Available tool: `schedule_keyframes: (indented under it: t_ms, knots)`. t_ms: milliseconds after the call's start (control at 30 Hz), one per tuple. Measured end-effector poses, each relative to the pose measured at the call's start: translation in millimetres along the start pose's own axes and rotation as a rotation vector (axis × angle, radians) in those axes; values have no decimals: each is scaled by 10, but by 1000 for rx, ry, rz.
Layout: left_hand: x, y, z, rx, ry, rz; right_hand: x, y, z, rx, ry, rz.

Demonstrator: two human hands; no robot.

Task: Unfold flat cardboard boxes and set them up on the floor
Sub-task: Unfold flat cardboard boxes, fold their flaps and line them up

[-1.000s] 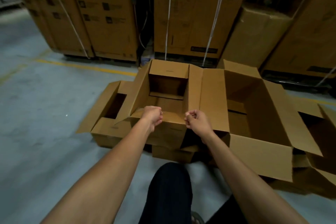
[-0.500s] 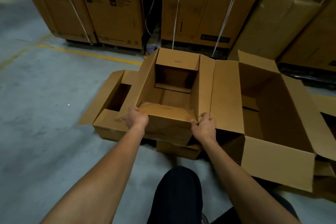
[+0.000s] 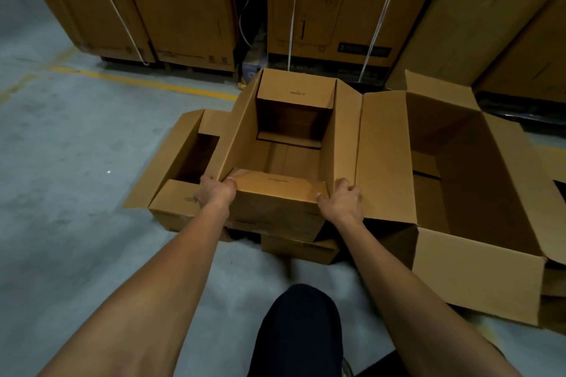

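Observation:
An opened brown cardboard box point(image 3: 275, 193) stands in the middle, resting partly on other boxes, its top flaps spread and its inside bare. My left hand point(image 3: 216, 191) grips the near left corner of this box, thumb over the near flap. My right hand point(image 3: 343, 199) grips the near right corner where the long right flap meets the near flap. A smaller open box point(image 3: 174, 202) sits against its left side. A large open box point(image 3: 477, 180) lies on the floor point(image 3: 76, 223) to the right.
Tall strapped cartons point(image 3: 171, 3) line the back, with more stacked at the right point(image 3: 490, 15). A yellow line point(image 3: 137, 81) runs across the concrete floor. A flat box piece point(image 3: 300, 248) lies under the middle box. My dark trouser knee point(image 3: 300, 330) is at the bottom.
My hands moved apart from the middle of the near flap to the box's two near corners. The near flap has folded outward and down. The view has come closer to the boxes.

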State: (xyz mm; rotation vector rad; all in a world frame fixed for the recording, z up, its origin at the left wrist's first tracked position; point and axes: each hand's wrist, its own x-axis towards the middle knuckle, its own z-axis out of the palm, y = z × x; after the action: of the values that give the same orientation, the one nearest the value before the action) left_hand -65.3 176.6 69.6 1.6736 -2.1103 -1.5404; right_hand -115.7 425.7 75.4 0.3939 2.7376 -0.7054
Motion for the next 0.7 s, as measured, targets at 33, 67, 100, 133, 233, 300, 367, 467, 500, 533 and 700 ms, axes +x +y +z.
schedule_keyframes:
  t_ms: [33,67,100,133,233,300,367,467,500,533,700]
  knots:
    - [33,-2,-9,6,-7,-7,29,-6,21,12,-12,1]
    - [49,0,-23,7,-14,-10,58,-11,43,21,-26,1]
    - [61,7,-36,-3,-23,-21,84,-14,60,26,-34,0]
    - [60,11,-46,-24,-35,-28,110,-14,79,22,-35,-1]
    - [68,23,-43,-87,-101,-71,198,-13,132,-11,-21,4]
    - [74,32,-24,-124,-121,-78,235,-20,159,-20,-19,15]
    - [88,23,5,-201,-120,-77,241,-32,179,-31,-25,18]
    - [150,-10,52,-393,-95,-106,239,-34,214,-51,-4,-3]
    - [150,-15,57,-440,-89,-111,241,-25,229,-60,10,-14]
    - [157,-22,66,-477,-85,-107,243,-16,245,-65,22,-24]
    - [121,-13,59,-549,-58,-32,220,-28,194,-8,67,-72]
